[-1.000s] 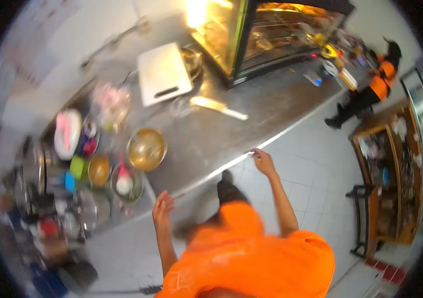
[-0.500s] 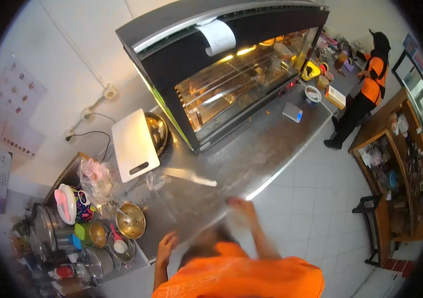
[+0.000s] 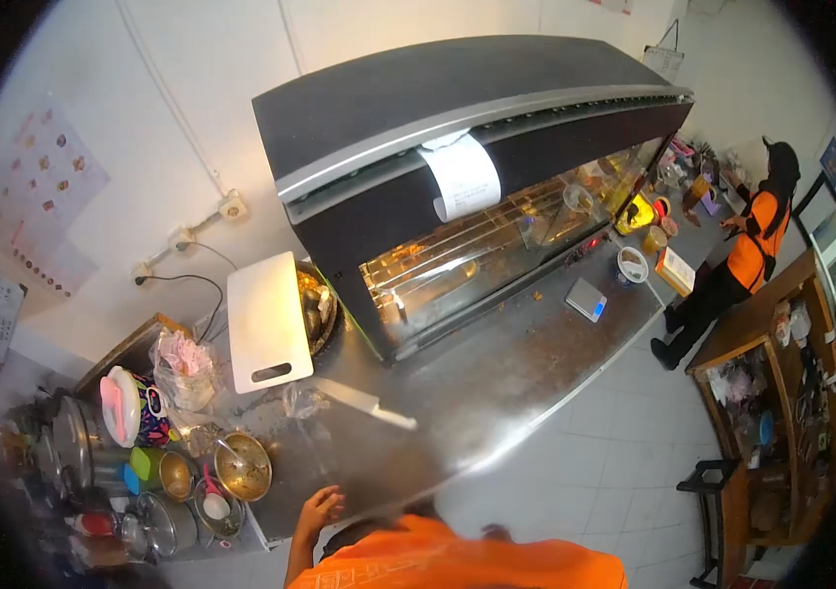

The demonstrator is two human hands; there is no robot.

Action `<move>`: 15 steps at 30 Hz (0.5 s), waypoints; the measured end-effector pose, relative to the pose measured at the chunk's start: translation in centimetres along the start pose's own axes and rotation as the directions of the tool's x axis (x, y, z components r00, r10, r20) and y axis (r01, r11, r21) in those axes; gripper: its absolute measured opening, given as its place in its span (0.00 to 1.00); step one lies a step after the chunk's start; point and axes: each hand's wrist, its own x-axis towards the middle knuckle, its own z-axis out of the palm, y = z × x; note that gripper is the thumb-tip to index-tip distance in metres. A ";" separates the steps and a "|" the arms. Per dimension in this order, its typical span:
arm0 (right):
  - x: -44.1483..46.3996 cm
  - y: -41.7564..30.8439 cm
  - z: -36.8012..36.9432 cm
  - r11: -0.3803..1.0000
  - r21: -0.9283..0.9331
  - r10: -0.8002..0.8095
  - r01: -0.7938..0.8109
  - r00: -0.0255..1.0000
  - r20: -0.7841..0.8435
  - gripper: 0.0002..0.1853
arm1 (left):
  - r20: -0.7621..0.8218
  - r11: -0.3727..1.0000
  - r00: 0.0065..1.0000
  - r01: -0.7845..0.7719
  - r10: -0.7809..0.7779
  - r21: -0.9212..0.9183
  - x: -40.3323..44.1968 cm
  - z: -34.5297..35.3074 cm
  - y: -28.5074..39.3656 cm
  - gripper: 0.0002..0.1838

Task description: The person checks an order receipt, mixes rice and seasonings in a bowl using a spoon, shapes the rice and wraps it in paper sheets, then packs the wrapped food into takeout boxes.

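Note:
My left hand (image 3: pixel 322 508) is at the front edge of the metal counter (image 3: pixel 457 412), its fingers loosely apart and nothing visible in them. The body in the orange shirt hides my right hand. A knife (image 3: pixel 366 401) with a white handle lies on the counter ahead of my left hand, its blade beside a crumpled clear plastic bag (image 3: pixel 302 401). Left of the hand is a metal bowl (image 3: pixel 243 466) with a spoon in it. Behind the knife, a white cutting board (image 3: pixel 267 319) leans on a dark round pan (image 3: pixel 325 312) holding food.
A glass-fronted warming cabinet (image 3: pixel 477 147) with a paper slip (image 3: pixel 462 177) fills the counter's back. A digital scale (image 3: pixel 586 299) and a white tub (image 3: pixel 632 265) sit to the right. Another person (image 3: pixel 761 236) stands at the far end. Pots (image 3: pixel 165 520) crowd the left; a wooden shelf (image 3: pixel 781 393) stands right.
My right hand, blurred by the counter edge before, has dropped out of sight. My left hand remains near the edge. The view has tilted up, showing more of the cabinet top.

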 end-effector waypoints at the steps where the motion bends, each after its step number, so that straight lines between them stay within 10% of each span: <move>1: -1.0 -2.1 -0.3 1.000 -0.006 0.000 0.000 1.000 -0.001 0.16 | -0.009 1.000 1.000 -0.007 0.007 -0.005 0.1 0.1 0.1 0.21; 3: -2.7 -6.9 -0.4 0.921 0.356 0.135 -0.160 0.986 0.094 0.15 | -0.020 1.000 1.000 -0.005 0.005 -0.017 0.5 -0.1 0.0 0.21; 5: -2.2 -10.0 1.3 0.993 -0.115 -0.037 0.024 0.993 -0.113 0.14 | 0.016 0.998 0.998 -0.060 0.060 0.010 1.9 -1.0 -1.7 0.20; 8: -2.0 -16.5 1.0 0.970 -0.239 -0.033 0.045 0.998 0.055 0.14 | 0.121 0.930 0.936 -0.345 0.330 0.129 4.0 -2.8 -4.9 0.23; 15: 0.3 -35.9 4.9 0.876 -0.476 0.239 0.074 0.792 0.562 0.15 | -0.440 0.899 0.809 -0.437 0.390 -0.006 -2.5 -6.4 -6.0 0.15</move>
